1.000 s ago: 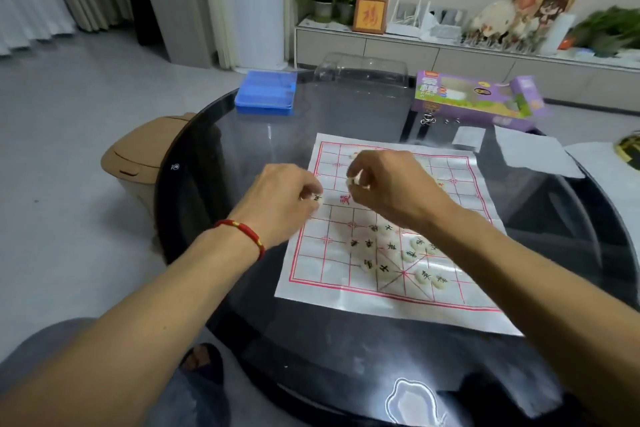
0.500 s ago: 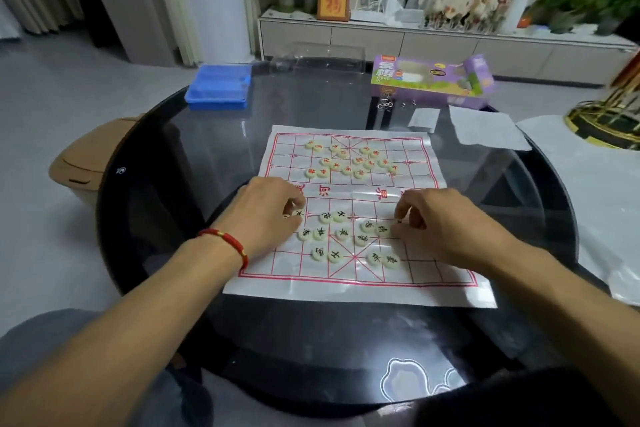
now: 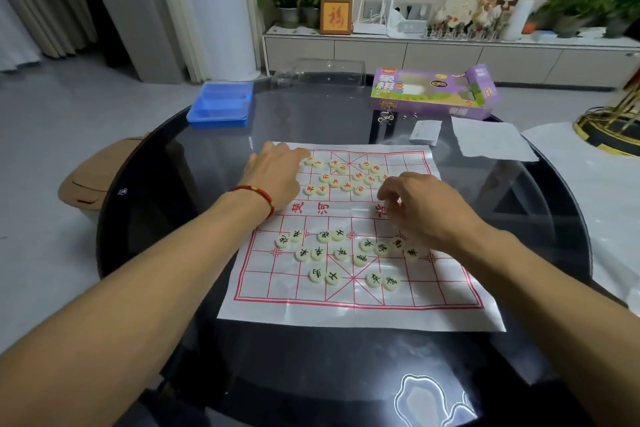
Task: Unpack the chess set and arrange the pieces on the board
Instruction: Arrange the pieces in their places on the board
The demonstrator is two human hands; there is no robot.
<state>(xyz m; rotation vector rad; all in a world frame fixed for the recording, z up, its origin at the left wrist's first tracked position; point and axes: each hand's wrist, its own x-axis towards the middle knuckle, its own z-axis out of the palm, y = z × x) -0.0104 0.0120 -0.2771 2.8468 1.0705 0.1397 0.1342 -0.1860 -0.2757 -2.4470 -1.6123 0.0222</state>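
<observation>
**Both hands over the far half of the xiangqi board**

Left hand [image 3: 273, 173], with a red cord bracelet [image 3: 254, 194] at the wrist, lies at the far left corner of the paper board [image 3: 353, 312], fingers stretched toward the red-lettered pieces [image 3: 341, 177] there; whether a fingertip touches one cannot be told. Right hand [image 3: 420, 208] hovers over the river band on the right side, fingers curled downward, and whether they pinch a piece is hidden. The two hands are well apart.

Red-lettered discs lie in a loose cluster on the far half of the board. Black-lettered pieces [image 3: 341, 253] lie scattered on the near half, none lined up on the grid points. The board sits flat on a round dark glass table [image 3: 173, 218]. Beyond it lie a purple xiangqi box [image 3: 433, 97], a blue plastic case [image 3: 221, 104], a clear plastic lid [image 3: 318, 71] and two sheets of white paper [image 3: 488, 142].
</observation>
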